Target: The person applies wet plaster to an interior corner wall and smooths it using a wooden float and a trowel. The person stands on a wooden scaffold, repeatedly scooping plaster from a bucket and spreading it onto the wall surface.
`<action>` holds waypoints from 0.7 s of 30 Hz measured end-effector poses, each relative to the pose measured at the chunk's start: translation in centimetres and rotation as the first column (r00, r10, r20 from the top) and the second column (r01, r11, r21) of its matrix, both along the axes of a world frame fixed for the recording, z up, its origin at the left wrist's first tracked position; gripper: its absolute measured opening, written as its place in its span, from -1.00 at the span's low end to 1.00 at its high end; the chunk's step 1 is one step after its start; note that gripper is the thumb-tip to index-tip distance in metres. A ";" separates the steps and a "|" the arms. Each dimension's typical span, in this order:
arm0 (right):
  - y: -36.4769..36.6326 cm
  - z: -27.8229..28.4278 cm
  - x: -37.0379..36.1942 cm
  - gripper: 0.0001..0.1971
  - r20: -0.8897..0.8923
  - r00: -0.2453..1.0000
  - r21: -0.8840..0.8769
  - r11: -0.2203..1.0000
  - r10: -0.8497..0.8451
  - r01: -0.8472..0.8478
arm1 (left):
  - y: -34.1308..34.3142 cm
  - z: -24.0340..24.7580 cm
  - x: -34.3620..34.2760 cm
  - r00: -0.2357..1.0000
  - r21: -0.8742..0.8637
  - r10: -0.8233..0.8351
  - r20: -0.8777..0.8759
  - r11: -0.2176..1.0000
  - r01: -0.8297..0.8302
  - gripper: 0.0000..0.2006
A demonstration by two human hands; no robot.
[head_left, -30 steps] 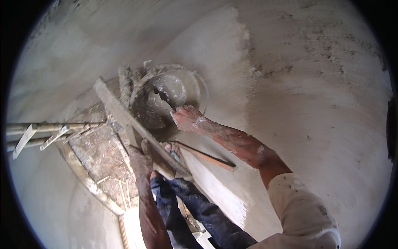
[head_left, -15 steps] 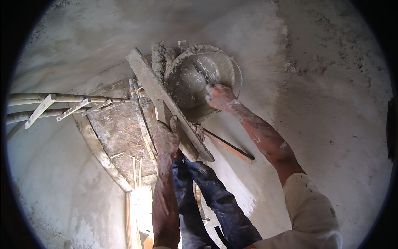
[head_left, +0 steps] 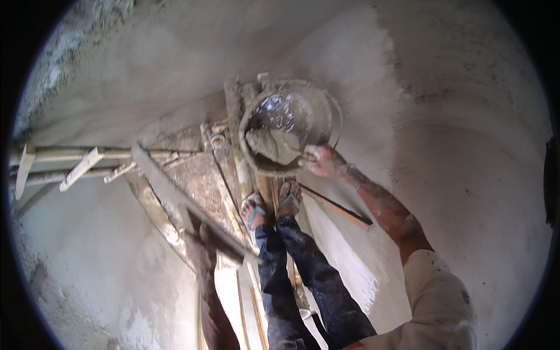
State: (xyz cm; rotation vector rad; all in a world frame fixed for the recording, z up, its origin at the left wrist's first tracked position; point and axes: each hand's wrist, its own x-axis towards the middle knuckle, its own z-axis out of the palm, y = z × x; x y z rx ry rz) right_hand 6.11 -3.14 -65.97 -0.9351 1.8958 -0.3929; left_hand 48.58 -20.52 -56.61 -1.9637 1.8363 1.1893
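Note:
My right hand (head_left: 324, 160) is closed on the handle of a trowel (head_left: 293, 153), whose blade carries a lump of wet grey mortar (head_left: 269, 144). The loaded blade is over the near part of a round bucket (head_left: 244, 131) with a mortar-caked rim and wet mortar inside. To the lower left, my left hand (head_left: 201, 248) grips a long wooden plastering float (head_left: 172, 192) by its back. The float slants from upper left to lower right, apart from the bucket. Blur hides part of the left fingers.
My feet in flip-flops (head_left: 254, 211) stand on narrow poles just below the bucket. Bamboo poles with wooden crosspieces (head_left: 81, 169) run off to the left. A plastered wall (head_left: 466, 175) rises at the right. A wooden strip (head_left: 338, 207) lies beside my feet.
My left hand has swung the float left and down, away from the bucket, uncovering my feet. The trowel blade, previously hidden in the bucket, now shows with mortar on it.

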 end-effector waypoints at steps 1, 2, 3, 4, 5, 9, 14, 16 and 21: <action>0.7 0.0 0.2 -0.54 -0.019 1.000 -0.017 1.000 0.012 -0.013 | -0.1 0.4 2.6 0.998 -0.008 -0.044 0.047 0.999 0.044 -0.33; 0.2 0.8 1.3 -0.54 -0.162 0.983 -0.053 0.994 0.082 -0.092 | 0.6 0.9 6.0 0.988 -0.030 -0.100 0.114 0.994 0.104 -0.34; -1.2 2.6 2.4 -0.55 -0.179 0.979 -0.044 0.994 0.094 -0.103 | 1.6 1.6 10.1 0.967 -0.070 -0.161 0.197 0.982 0.178 -0.35; -2.6 4.8 3.1 -0.56 -0.195 0.977 -0.041 0.994 0.091 -0.101 | 3.0 2.6 13.3 0.939 -0.108 -0.213 0.271 0.962 0.249 -0.37; -3.1 7.2 3.2 -0.56 -0.221 0.971 -0.022 0.995 0.086 -0.094 | 4.5 4.5 13.9 0.910 -0.111 -0.248 0.333 0.948 0.299 -0.38; -5.3 17.3 2.4 -0.56 -0.197 0.980 -0.108 0.994 -0.025 0.004 | 11.4 13.7 18.4 0.939 0.302 -0.155 0.308 0.952 0.059 -0.16; -9.0 31.7 3.3 -0.57 -0.256 0.966 -0.230 0.973 -0.049 -0.012 | 14.0 15.0 12.7 0.927 0.372 -0.230 0.295 0.922 0.110 -0.19; -9.9 38.7 3.1 -0.55 -0.121 0.992 -0.161 0.987 -0.029 0.009 | 14.3 15.6 10.8 0.927 0.370 -0.265 0.266 0.916 0.156 -0.21; -9.3 51.0 0.5 -0.68 0.403 0.914 -0.271 0.959 0.037 0.081 | 13.7 18.2 9.7 0.922 0.341 -0.304 0.242 0.916 0.212 -0.24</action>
